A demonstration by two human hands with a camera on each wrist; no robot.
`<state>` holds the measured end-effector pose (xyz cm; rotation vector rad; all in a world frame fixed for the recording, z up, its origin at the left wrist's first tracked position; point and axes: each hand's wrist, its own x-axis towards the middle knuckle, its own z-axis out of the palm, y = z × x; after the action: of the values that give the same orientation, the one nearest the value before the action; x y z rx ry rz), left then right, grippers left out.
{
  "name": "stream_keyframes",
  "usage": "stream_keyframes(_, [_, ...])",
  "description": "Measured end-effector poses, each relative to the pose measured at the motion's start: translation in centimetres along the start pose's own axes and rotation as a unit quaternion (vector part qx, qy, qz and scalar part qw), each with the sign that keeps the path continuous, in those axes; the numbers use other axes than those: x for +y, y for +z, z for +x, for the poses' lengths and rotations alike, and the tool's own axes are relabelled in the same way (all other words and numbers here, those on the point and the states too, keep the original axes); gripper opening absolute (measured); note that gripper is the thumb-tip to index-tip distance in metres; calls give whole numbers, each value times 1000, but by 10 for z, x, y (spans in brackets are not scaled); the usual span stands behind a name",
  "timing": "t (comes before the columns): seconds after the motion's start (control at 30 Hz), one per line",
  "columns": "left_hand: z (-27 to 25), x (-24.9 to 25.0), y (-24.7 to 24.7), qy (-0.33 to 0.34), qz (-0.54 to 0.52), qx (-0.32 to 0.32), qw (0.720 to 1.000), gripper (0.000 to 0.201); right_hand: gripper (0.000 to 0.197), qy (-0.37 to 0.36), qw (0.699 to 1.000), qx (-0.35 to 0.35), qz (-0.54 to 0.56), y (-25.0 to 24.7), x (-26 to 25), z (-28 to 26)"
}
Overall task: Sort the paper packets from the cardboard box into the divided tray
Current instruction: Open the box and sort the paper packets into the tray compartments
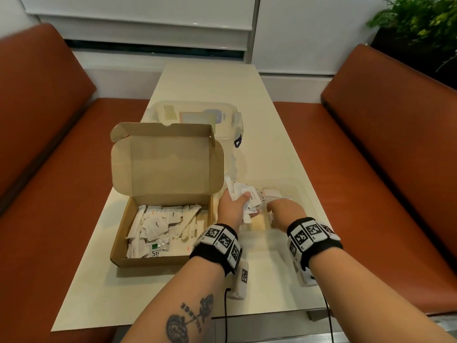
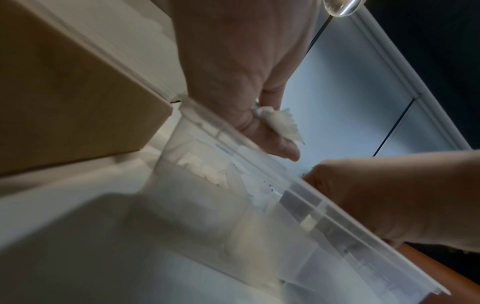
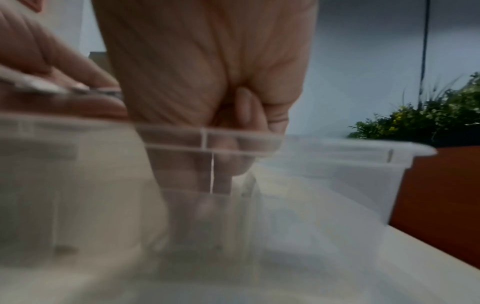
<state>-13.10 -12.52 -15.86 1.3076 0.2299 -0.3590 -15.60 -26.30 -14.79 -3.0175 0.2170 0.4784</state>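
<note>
An open cardboard box (image 1: 120, 253) stands left of centre on the table, with several white paper packets (image 1: 158, 225) loose inside. Just right of it my left hand (image 1: 232, 209) grips a fanned bunch of white packets (image 1: 237, 190); the left wrist view shows a packet corner (image 2: 283, 124) sticking out of that hand (image 2: 246, 98). Beneath both hands sits the clear divided tray (image 1: 305, 194), with packets in a far compartment. My right hand (image 1: 279, 209) points fingers-down into the tray. Through the blurred tray wall (image 3: 337, 148) I cannot tell whether those fingers (image 3: 221, 164) pinch anything.
A clear lidded plastic container (image 1: 197, 115) stands behind the cardboard box, whose raised lid (image 1: 168, 162) leans toward it. Orange bench seats (image 1: 371, 169) flank the narrow cream table (image 1: 210, 80). A potted plant (image 1: 420, 23) is at the far right.
</note>
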Motion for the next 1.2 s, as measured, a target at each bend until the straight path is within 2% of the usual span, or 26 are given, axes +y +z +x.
stream_keyframes(0.13, [-1,-2,-1,3,15,5,1000,32,38,-19,999,-15,-38,0,-2,5])
stream_keyframes(0.37, [-2,-3,1,7,18,3,1000,29,36,-37,998,-39,-35,0,-1,8])
stream_keyframes(0.43, [-2,-3,2,3,17,1,1000,28,32,-39,998,-50,-28,-2,0,9])
stream_keyframes(0.53, [-2,-2,3,-10,9,-9,1000,27,15,-40,997,-65,-35,-4,0,8])
stream_keyframes(0.63, [-3,-2,4,-10,6,-12,1000,29,12,-31,998,-50,-22,-6,2,6])
stream_keyframes(0.77, [1,-4,5,-7,17,-7,1000,28,4,-12,997,16,73,-20,12,1])
stream_keyframes(0.9, [5,-5,9,-6,32,-11,999,24,13,-20,967,84,240,-48,20,-1])
stream_keyframes(1.03, [6,-5,16,-27,12,-56,998,31,28,-43,920,21,390,-60,14,0])
stream_keyframes(1.13, [7,-1,20,-50,-17,-77,996,27,38,-26,903,-18,429,-56,11,2])
stream_keyframes(1.2, [9,2,19,-68,-49,-81,993,23,41,-9,896,-20,443,-51,12,4])
